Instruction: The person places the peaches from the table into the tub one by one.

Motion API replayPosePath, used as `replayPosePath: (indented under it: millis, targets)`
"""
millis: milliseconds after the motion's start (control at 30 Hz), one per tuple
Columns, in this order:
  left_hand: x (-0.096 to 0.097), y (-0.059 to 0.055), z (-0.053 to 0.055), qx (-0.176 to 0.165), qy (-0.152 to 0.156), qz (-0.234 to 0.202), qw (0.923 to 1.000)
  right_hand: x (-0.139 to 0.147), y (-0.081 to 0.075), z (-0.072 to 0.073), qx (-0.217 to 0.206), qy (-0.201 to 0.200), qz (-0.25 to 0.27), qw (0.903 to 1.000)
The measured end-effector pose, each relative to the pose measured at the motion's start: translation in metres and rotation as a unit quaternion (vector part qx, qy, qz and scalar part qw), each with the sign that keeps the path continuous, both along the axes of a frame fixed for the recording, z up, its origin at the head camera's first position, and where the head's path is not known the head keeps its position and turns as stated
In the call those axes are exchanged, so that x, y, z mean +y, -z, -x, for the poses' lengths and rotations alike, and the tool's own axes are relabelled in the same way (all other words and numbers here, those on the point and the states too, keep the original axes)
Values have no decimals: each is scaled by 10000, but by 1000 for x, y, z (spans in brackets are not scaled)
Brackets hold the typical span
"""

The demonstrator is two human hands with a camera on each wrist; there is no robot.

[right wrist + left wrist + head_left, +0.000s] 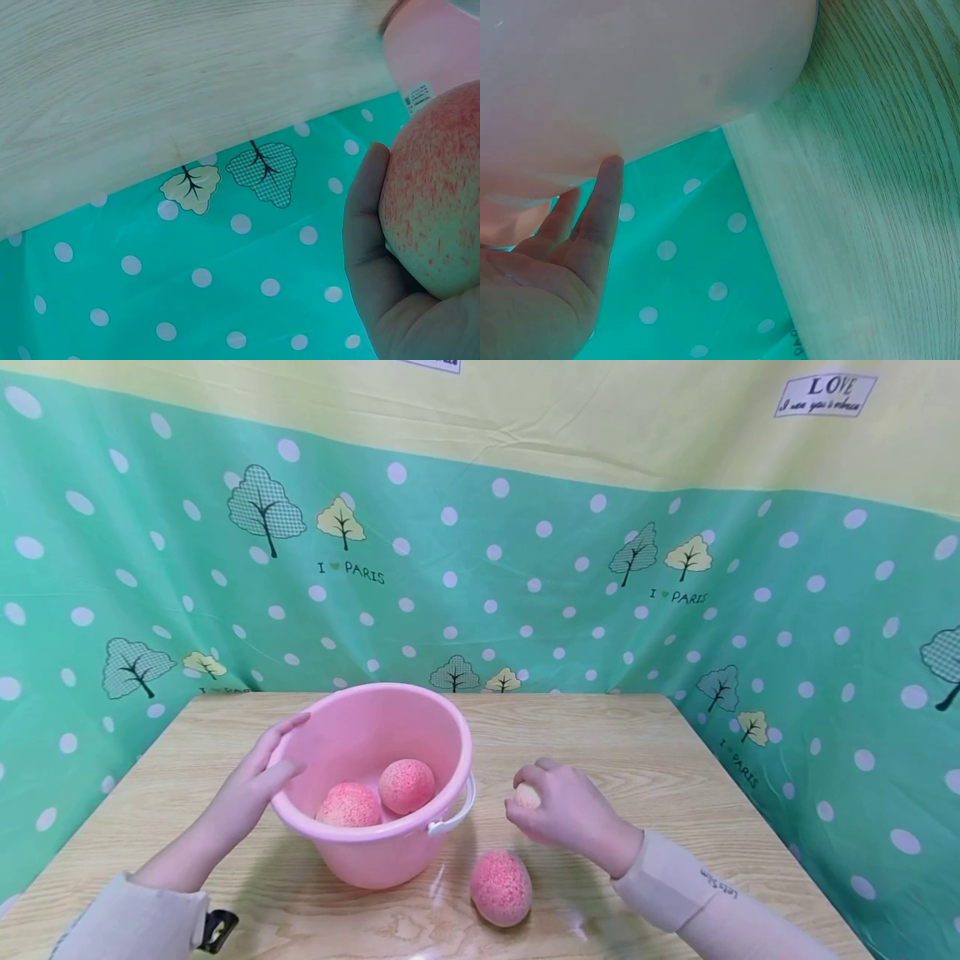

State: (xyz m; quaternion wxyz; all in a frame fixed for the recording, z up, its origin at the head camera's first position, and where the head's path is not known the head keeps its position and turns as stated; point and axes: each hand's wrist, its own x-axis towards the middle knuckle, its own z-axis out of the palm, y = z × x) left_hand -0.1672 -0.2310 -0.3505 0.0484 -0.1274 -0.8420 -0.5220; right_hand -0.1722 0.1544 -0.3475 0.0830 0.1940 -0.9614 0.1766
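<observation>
A pink bucket with a white handle stands on the table, its mouth tilted toward me. My left hand holds its left rim, with the thumb lying over the edge. In the left wrist view, fingers touch the bucket's outer wall. Two pink speckled round fruits, one at left and one at right, lie inside. To the right of the bucket, my right hand grips a round fruit, red-streaked over pale yellow, mostly covered by the fingers in the head view.
Another pink speckled fruit lies on the wooden table, in front of the bucket's right side and near the right hand. A green and yellow patterned cloth hangs behind and along both sides of the table.
</observation>
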Motion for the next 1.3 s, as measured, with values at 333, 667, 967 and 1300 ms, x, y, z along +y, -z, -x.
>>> replayPosePath:
  millis: [333,667,967,1300]
  targets:
    - [0,0,0,11,28,-24,10000,-1,-6,0,137,-86,24,9999]
    - [1,-1,-1,-18,6,-2,10000,-2,-14,0,170,-104,56,9998]
    - [1,0,-1,-5,-3,15,10000,-6,-20,0,214,-59,138,9997]
    - [1,0,0,28,-6,-14,10000,-8,-26,-1,482,-237,269,9982]
